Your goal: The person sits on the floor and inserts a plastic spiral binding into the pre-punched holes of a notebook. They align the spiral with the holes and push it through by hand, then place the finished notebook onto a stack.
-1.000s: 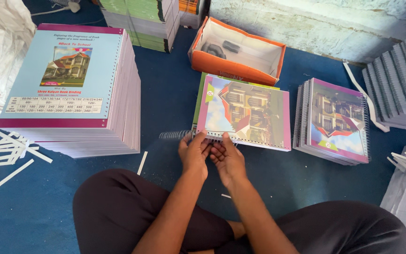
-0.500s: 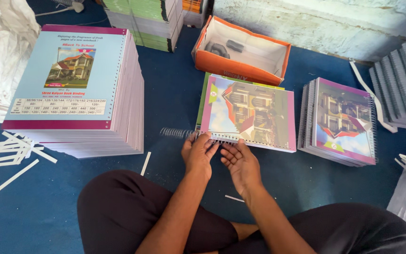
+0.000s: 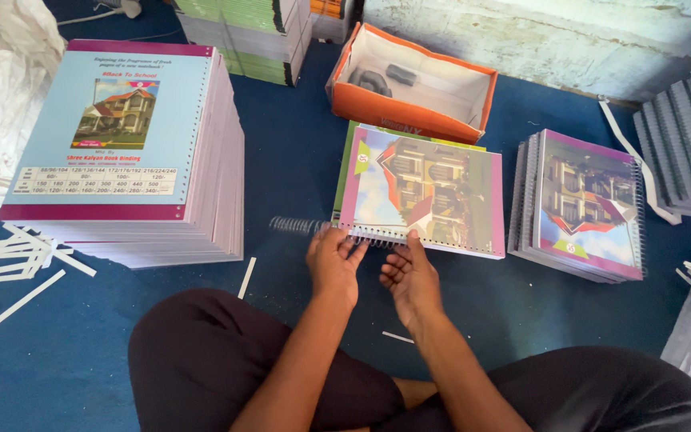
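At frame centre, a notebook [image 3: 424,190] lies on the blue floor. The left hand [image 3: 333,260] pinches a wire spiral [image 3: 301,226], part threaded, half sticking out left. The right hand [image 3: 408,276] touches the binding edge, fingers loosely curled. Bound notebooks [image 3: 581,206] sit right.

1. A blue floor mat [image 3: 297,152] carries everything;
2. on it lie a tall stack of blue-covered books [image 3: 121,152], an open orange box [image 3: 409,84], a notebook [image 3: 425,192], a bound stack [image 3: 581,208], and white paper strips [image 3: 9,264].
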